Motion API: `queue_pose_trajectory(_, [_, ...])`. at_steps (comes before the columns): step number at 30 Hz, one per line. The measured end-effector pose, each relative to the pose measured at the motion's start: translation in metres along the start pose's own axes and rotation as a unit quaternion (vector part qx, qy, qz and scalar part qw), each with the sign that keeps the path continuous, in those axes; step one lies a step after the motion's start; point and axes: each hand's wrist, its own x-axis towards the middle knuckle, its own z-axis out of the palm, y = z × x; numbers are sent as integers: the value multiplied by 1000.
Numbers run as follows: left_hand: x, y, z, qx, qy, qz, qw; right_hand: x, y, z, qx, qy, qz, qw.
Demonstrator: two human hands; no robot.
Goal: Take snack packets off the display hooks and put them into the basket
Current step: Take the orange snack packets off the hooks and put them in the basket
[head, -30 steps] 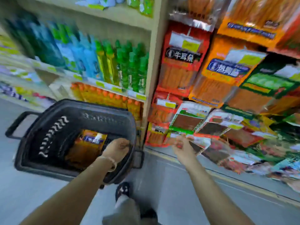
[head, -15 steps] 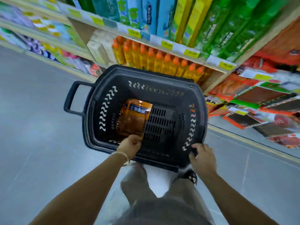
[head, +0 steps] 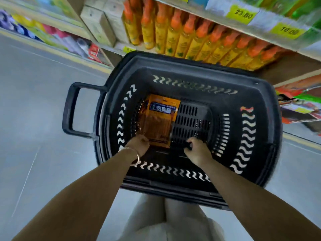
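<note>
Pale cloth trousers [head: 173, 223] show lowest, and two bare forearms reach over the near rim of a black plastic basket [head: 173, 188], whose walls are pierced with wavy slots and whose floor is a slotted grid. A thin bangle [head: 137, 158] rings the left wrist.

Both hands are down inside. The left hand [head: 139, 145] is curled at the near left corner of the snack packet [head: 159, 119]; whether it pinches the film I cannot tell. The right hand [head: 198, 151] is curled loosely over the bare grid, just beside the packet, with nothing showing in it.

The packet lies flat on the basket floor, left of middle: glossy orange film with a dark blue label band and a clear window over brown sticks. The floor to its right is bare.

A looped handle [head: 69, 108] juts from the basket's left side over smooth grey floor [head: 34, 119]. The far rim sits close under a shelf of yellow bottles [head: 191, 42] with orange caps. Yellow price tags [head: 243, 13] line the shelf edge above. More packets [head: 298, 105] hang at right, blurred.
</note>
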Motion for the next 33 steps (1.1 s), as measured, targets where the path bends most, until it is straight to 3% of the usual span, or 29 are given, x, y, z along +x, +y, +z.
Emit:
queue_pose_trajectory(7, [76,-6,22,10,5,-64,998,123,-2,51,169,-68,79,980])
queue_pose_trajectory(14, [109,-16,39,-43,28,-77,996,177,1,83,357,-29,159,920])
queue_pose_trajectory(19, [115,-22,40,-81,68,-76,991,184,-8,103,373,0,215,903])
queue_pose_trajectory(23, [122,-20,40,-73,87,-90,989,183,-28,115,290,57,224,929])
queue_pose_trajectory(27, [130,-21,40,-76,99,-118,985,190,-40,117,222,55,242,943])
queue_pose_trajectory(33, [129,-22,44,-100,68,-118,986,188,-25,117,179,138,163,961])
